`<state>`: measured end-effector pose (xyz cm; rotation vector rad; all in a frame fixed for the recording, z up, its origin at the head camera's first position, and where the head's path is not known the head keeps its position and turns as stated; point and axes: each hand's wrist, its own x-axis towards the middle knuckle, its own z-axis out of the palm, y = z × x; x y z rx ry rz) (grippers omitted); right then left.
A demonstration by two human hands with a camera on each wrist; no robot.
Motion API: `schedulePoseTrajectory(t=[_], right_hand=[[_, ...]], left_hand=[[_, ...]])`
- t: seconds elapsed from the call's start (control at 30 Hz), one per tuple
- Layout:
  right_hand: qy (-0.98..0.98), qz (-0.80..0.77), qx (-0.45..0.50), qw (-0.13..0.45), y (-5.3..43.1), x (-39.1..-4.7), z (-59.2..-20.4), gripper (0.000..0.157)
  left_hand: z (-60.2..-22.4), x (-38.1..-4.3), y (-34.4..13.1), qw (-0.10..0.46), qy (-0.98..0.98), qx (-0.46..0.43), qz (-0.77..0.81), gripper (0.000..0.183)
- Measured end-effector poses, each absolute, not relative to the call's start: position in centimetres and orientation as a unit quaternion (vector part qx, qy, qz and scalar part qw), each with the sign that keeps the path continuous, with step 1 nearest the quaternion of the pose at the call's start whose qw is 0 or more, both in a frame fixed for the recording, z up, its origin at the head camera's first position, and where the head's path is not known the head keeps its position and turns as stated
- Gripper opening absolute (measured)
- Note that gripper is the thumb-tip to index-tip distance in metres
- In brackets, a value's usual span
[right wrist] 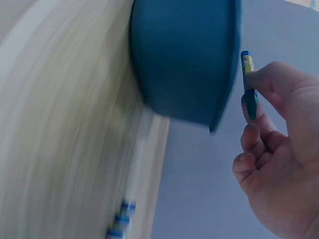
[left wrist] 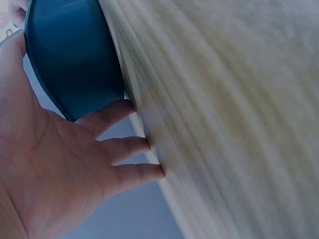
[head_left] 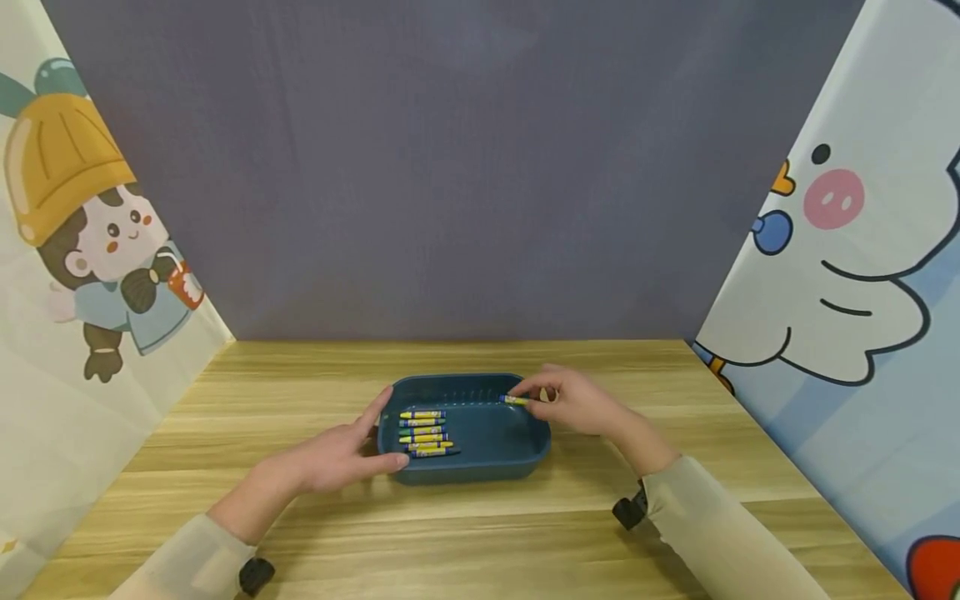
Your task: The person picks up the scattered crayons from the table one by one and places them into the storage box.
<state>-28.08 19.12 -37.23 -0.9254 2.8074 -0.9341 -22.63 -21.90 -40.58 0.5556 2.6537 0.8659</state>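
A dark teal plastic tray (head_left: 468,472) sits on the table, with several crayons (head_left: 423,431) lying side by side in its left half. My right hand (head_left: 581,404) is over the tray's far right part, pinching a crayon (head_left: 514,401) between thumb and fingers. In the right wrist view that crayon (right wrist: 247,67) has a yellow and blue wrapper and a green tip. My left hand (head_left: 337,454) spans the tray's left end, thumb on the near rim. The left wrist view shows the left hand (left wrist: 55,159) with its fingers straight and spread, tips down by the table.
Several blue-banded crayons (right wrist: 120,219) lie on the wooden table in the right wrist view, blurred and partly cut off. A grey backdrop (head_left: 465,183) stands behind the table (head_left: 480,542). Cartoon-printed panels flank it on both sides.
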Motion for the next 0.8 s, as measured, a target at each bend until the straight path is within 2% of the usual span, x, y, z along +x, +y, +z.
schedulePoseTrajectory(t=[0.2, 0.43, 0.8], right_hand=[[0.900, -0.285, -0.327, 0.047, 15.4, -29.3, -38.1, 0.028], [0.912, -0.173, -0.371, -0.001, 12.0, -30.1, -38.5, 0.027], [0.940, -0.055, -0.336, 0.020, 9.2, -30.2, -40.2, 0.026]], left_hand=[[-40.6, -22.5, -22.0, 0.142, 0.922, 0.196, 0.301, 0.116], [-40.5, -22.4, -22.0, 0.144, 0.920, 0.195, 0.308, 0.116], [-40.6, -22.5, -21.9, 0.146, 0.920, 0.195, 0.306, 0.114]])
